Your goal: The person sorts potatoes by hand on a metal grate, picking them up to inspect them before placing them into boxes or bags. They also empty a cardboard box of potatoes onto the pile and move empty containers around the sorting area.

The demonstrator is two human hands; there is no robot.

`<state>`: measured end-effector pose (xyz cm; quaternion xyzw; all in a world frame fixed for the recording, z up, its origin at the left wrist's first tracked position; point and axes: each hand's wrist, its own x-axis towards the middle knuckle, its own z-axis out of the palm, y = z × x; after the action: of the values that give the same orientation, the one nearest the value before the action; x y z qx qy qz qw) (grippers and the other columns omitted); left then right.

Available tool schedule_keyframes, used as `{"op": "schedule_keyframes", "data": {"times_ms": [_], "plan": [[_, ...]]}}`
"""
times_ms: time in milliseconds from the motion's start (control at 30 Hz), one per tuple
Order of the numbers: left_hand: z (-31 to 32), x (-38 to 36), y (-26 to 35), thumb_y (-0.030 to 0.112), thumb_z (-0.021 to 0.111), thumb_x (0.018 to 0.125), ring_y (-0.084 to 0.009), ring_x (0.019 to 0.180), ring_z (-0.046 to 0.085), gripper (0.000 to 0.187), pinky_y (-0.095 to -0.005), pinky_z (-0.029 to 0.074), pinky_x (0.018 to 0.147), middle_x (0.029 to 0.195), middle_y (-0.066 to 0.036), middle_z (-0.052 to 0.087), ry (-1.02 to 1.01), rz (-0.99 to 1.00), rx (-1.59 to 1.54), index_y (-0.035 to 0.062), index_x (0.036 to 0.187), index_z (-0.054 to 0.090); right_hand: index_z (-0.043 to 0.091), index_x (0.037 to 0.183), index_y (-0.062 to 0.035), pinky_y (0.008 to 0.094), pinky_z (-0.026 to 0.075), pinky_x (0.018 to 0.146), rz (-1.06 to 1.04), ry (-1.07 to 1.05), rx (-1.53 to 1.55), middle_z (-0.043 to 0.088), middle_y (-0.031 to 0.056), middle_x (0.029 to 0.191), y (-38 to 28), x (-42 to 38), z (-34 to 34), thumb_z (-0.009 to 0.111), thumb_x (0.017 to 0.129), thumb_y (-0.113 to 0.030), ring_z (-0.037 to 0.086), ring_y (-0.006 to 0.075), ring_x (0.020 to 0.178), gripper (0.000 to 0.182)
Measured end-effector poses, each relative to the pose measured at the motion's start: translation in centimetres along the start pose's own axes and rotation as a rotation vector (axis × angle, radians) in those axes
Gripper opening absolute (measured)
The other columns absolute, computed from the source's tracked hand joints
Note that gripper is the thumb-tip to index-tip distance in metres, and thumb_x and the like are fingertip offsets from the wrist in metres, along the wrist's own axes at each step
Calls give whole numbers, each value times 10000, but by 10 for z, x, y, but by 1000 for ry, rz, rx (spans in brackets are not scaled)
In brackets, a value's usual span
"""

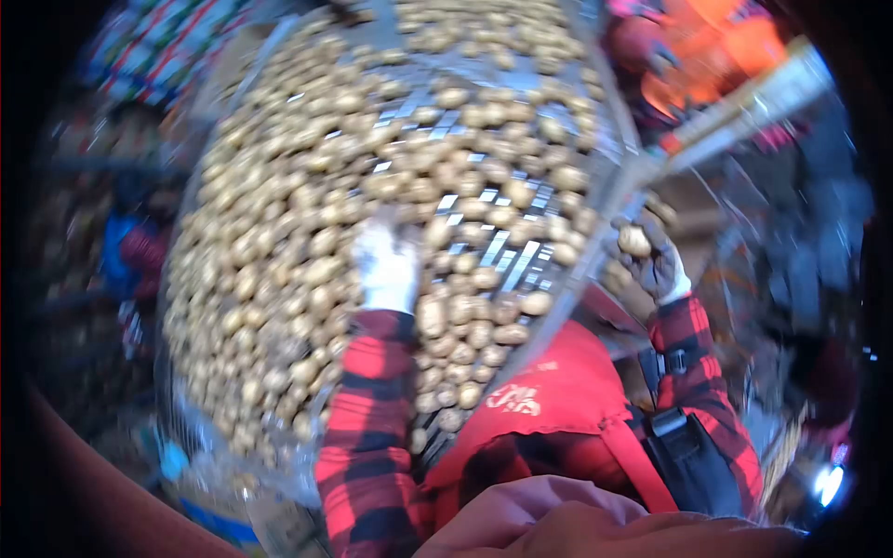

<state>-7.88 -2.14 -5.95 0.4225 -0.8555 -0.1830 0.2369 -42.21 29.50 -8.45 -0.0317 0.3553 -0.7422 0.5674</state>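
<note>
Right hand (654,263) fingers closed around a small tan potato (634,241), left hand (387,265) grip unclear among potatoes (279,270)

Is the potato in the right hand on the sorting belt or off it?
Off it. The right hand grips the potato beyond the metal side rail of the sorting belt, clear of the potato bed.

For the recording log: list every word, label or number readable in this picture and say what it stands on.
None can be read.
White print on the red apron: too blurred and turned away to make out.
No lettering shows on the conveyor, the potatoes, the left hand, the right hand or the potato it holds.
</note>
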Motion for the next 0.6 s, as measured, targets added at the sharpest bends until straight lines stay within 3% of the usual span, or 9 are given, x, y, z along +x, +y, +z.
{"op": "schedule_keyframes", "data": {"times_ms": [33, 100, 167, 267, 367, 400, 433, 500, 600], "plan": [[5, 29, -1, 254, 648, 918, -418, 1242, 581, 432, -490, 455, 1079, 1314, -232, 640, -148, -93, 33, 52, 1301, 646, 613, 1278, -62, 364, 617, 754, -54, 118, -69, 632, 204, 1323, -24, -23, -7, 582, 1042, -316, 693, 364, 1042, 348], [46, 61, -36, 297, 679, 896, -432, 1203, 589, 472, -533, 471, 1020, 1364, -234, 593, 82, 154, 179, 88, 1315, 612, 609, 1284, -64, 349, 613, 755, -247, 337, -176, 638, 196, 1312, -56, -58, -7, 596, 1033, -333, 703, 357, 996, 368], [89, 74, -88, 293, 688, 884, -415, 1300, 525, 518, -526, 431, 1080, 1441, -212, 538, -109, 125, 227, 146, 1366, 573, 609, 1292, -73, 362, 599, 804, -315, 419, -229, 651, 157, 1279, -70, -83, -21, 593, 1034, -330, 691, 329, 1044, 364], [81, 65, -76, 253, 680, 869, -381, 1339, 485, 490, -502, 402, 1122, 1419, -171, 563, -174, 86, 244, 136, 1336, 586, 655, 1244, -95, 411, 546, 906, -294, 710, -465, 659, 72, 1182, -53, -82, -54, 550, 1049, -308, 656, 219, 1092, 307], [62, 49, -82, 204, 656, 876, -382, 1238, 554, 399, -466, 430, 1102, 1331, -177, 610, -238, 43, 77, 88, 1257, 631, 664, 1215, -45, 399, 521, 925, -321, 941, -1879, 681, 138, 1116, 9, -69, -53, 598, 1005, -280, 648, 290, 1068, 322], [55, 39, -92, 202, 651, 892, -361, 1196, 583, 377, -444, 450, 1080, 1307, -168, 623, -217, 32, -57, 66, 1243, 640, 672, 1192, -43, 444, 521, 925, -573, 772, -1472, 681, 196, 1088, 28, -58, -21, 600, 981, -226, 653, 346, 1040, 289], [49, 27, -100, 200, 646, 907, -339, 1154, 611, 358, -422, 471, 1058, 1283, -159, 637, -206, 26, -190, 45, 1229, 648, 680, 1185, -59, 446, 535, 924, -505, 642, -1384, 682, 206, 1097, 37, -48, 23, 602, 959, -160, 664, 358, 1018, 259], [28, -5, -69, 249, 648, 943, -272, 1107, 633, 380, -386, 506, 1013, 1282, -140, 637, -48, -529, -731, 6, 1234, 641, 683, 1199, -63, 421, 543, 942, -588, 346, -1499, 701, 162, 1117, 94, -19, 45, 595, 945, -116, 676, 352, 1045, 274], [-6, -28, 16, 401, 603, 976, -272, 1099, 646, 565, -419, 577, 921, 1297, -150, 625, 104, -762, -1017, -3, 1367, 547, 584, 1384, -106, 399, 532, 957, 50, -33, -942, 665, 171, 1260, 125, 12, 128, 603, 987, -285, 639, 281, 1138, 435]]}}
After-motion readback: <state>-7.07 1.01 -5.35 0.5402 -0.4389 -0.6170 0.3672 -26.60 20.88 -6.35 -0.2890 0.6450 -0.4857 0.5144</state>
